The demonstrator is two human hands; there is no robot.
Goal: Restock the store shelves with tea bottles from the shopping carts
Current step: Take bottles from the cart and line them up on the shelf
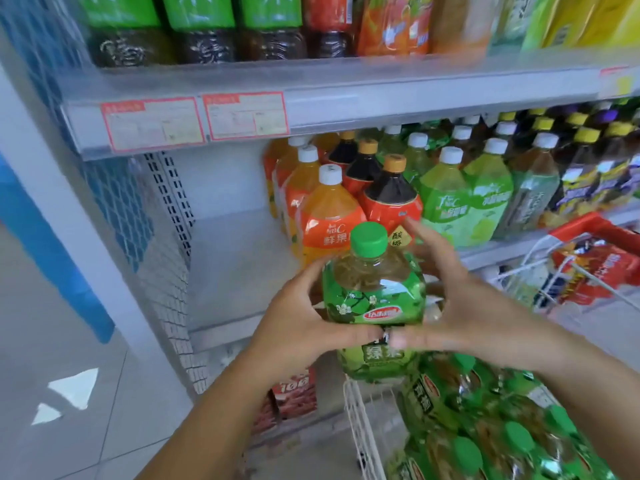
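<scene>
Upright between both hands, a green tea bottle (374,292) with a green cap is grasped by the left hand (304,317) and right hand (453,299), above the white shopping cart (360,420) of more bottles, near the shelf's (235,271) bare left part.

We hold a green tea bottle (374,292) upright between both hands, left hand (304,320) and right hand (460,306) clasping its sides, thumbs nearly meeting in front. It hangs above the white cart (360,420) of matching bottles, before the shelf's (235,265) bare left section, beside orange bottles (325,216).
</scene>
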